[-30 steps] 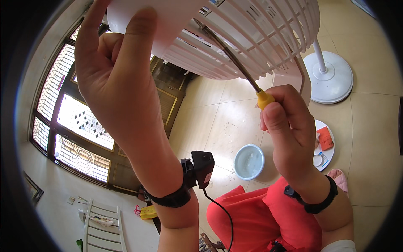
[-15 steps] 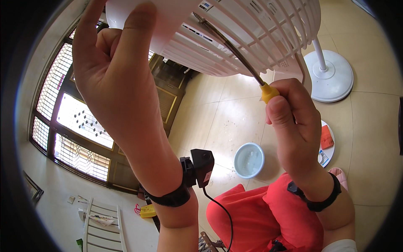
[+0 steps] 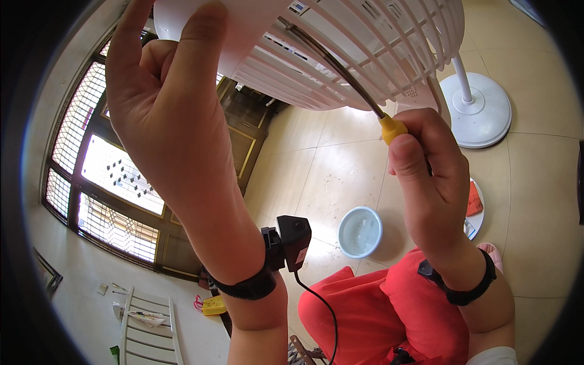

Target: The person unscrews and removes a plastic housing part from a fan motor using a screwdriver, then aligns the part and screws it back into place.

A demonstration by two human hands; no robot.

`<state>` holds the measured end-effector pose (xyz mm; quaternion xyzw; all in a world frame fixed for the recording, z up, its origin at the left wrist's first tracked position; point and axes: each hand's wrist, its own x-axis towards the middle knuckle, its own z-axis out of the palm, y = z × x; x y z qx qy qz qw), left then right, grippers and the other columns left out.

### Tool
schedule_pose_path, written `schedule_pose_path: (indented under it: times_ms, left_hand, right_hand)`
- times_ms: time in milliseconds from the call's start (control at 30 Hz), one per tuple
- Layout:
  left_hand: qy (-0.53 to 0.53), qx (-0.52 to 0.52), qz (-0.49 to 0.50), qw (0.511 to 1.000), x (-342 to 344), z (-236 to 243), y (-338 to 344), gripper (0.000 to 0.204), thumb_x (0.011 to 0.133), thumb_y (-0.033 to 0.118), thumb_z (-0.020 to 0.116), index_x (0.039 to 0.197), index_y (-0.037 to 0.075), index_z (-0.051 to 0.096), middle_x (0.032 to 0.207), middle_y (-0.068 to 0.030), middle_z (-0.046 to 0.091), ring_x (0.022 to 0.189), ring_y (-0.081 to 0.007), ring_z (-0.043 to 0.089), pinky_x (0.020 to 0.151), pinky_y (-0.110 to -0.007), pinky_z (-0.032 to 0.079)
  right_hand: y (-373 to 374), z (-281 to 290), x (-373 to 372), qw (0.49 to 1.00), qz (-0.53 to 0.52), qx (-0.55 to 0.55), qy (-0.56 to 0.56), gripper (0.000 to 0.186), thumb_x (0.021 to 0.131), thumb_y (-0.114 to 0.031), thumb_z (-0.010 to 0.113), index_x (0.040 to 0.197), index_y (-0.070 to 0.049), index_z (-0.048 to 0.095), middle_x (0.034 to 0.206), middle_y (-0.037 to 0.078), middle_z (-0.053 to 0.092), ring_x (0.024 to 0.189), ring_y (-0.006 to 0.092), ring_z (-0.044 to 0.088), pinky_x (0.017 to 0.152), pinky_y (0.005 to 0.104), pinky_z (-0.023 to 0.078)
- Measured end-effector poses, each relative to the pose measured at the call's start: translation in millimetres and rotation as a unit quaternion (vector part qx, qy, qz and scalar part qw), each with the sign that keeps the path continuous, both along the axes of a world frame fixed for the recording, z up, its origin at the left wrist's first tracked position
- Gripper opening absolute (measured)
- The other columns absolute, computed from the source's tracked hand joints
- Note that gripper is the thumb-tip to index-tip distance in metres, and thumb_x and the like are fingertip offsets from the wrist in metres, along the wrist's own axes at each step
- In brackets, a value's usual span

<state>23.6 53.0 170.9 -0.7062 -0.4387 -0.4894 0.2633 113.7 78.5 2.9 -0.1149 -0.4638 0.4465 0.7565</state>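
At the top, a white slatted fan housing (image 3: 359, 52) fills much of the view. My left hand (image 3: 167, 115) is raised against its smooth left part, with the thumb pressed on the surface and other fingers curled at its edge. My right hand (image 3: 432, 182) is closed around the yellow handle of a screwdriver (image 3: 350, 79). Its long metal shaft runs up and left across the slats. The tip is at the border between the slats and the smooth part; whether it sits in a screw I cannot tell. Most of the handle is hidden in my fist.
A light blue basin (image 3: 360, 232) stands on the tiled floor below. Behind the housing is a white round stand base (image 3: 477, 112) with a pole. A white tray (image 3: 479, 222) holding an orange item lies partly behind my right hand. A white rack (image 3: 149, 328) stands at lower left.
My right hand has shifted slightly right and upward with the screwdriver handle, while the tip stays about where it was. My left hand and the housing have hardly moved.
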Motion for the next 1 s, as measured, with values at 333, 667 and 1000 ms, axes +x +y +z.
schedule_pose_path:
  times_ms: [333, 667, 1000]
  left_hand:
    - [-0.007, -0.002, -0.008, 1.000, 0.9, 0.1, 1.6, 0.052, 0.078, 0.016, 0.074, 0.124, 0.002, 0.055, 0.053, 0.0092, 0.039, 0.046, 0.0024, 0.026, 0.045, -0.017, 0.017]
    - [-0.020, -0.007, -0.001, 1.000, 0.7, 4.3, 5.2, 0.052, 0.078, 0.016, 0.074, 0.125, 0.002, 0.055, 0.053, 0.0093, 0.038, 0.046, 0.0027, 0.026, 0.044, -0.016, 0.017]
    - [-0.028, 0.033, -0.034, 0.998, 11.2, -4.1, 3.2, 0.046, 0.083, 0.016, 0.070, 0.125, 0.004, 0.056, 0.053, 0.0086, 0.038, 0.046, 0.0017, 0.031, 0.046, -0.016, 0.019]
  right_hand:
    - [-0.8, 2.7, 1.8, 1.000, -0.005, -0.019, -0.007, 0.019, 0.092, -0.020, 0.060, 0.087, -0.003, 0.053, 0.065, 0.003, 0.051, 0.056, 0.0081, 0.045, 0.053, 0.0223, 0.038]
    - [-1.5, -5.8, 2.5, 0.999, -0.029, -0.037, -0.025, 0.025, 0.085, -0.004, 0.062, 0.104, -0.003, 0.045, 0.088, 0.007, 0.049, 0.074, 0.0115, 0.049, 0.069, 0.0255, 0.044]
    - [-0.1, -17.1, 3.1, 0.994, 0.086, -0.050, 0.050, 0.027, 0.086, -0.002, 0.063, 0.108, -0.003, 0.046, 0.095, 0.002, 0.048, 0.078, 0.0059, 0.044, 0.073, 0.0189, 0.041]
